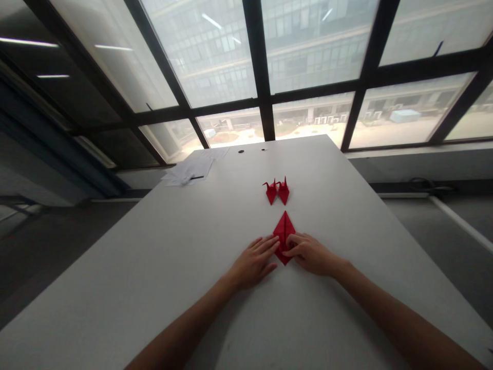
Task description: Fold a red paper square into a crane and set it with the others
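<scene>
Down on the white counter (162,267), both hands worked at one piece of folded red paper (284,228), a flat kite-shaped form with a crease running along its middle from the far tip to the near one. It lay near the centre of the counter, straight ahead of the person. The left hand (252,263) rested palm down on the paper's left side, its fingers (266,244) stretched out flat and held close together, their tips pressing the left edge of the paper against the surface. The right hand (310,253) came in from the other side, its fingers (296,239) curled and bunched, tips on the right half of the paper close to the crease; whether they pinched a flap or only pressed on it could not be told from this angle. The lower tip of the paper showed between the two hands.

Just beyond the folded piece, farther from the person, stood a finished red paper crane (278,191), apart from the hands and untouched. Well off toward the far left corner of the counter lay a loose heap of white sheets (190,169) with a dark pen (196,178) on them. Two small dark round spots (241,151) sat near the far edge. Behind the counter rose large windows (316,46) with dark frames.
</scene>
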`<state>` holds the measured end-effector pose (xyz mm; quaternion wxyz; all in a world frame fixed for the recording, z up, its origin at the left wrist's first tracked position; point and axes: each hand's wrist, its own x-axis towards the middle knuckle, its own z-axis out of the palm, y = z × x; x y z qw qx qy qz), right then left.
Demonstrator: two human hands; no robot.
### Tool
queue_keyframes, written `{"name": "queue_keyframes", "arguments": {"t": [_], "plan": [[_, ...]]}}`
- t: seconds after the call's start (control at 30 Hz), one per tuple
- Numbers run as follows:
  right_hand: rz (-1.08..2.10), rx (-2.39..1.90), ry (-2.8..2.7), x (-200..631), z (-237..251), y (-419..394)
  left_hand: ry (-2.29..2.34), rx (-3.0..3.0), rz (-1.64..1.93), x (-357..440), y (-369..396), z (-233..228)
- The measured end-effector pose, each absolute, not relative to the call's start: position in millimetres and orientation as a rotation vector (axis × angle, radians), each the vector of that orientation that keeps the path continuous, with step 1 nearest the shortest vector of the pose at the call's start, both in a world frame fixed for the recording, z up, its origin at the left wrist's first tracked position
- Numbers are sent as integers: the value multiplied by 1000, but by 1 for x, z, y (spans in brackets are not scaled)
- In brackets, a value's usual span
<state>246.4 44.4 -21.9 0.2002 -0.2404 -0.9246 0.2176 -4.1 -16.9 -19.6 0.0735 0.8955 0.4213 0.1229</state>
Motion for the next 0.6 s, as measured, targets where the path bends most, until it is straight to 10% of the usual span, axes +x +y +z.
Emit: {"name": "queue_keyframes", "arguments": {"t": [0.6], "plan": [[501,-1522,-2101,237,-32,46,1507,2490,608,33,9,-25]]}}
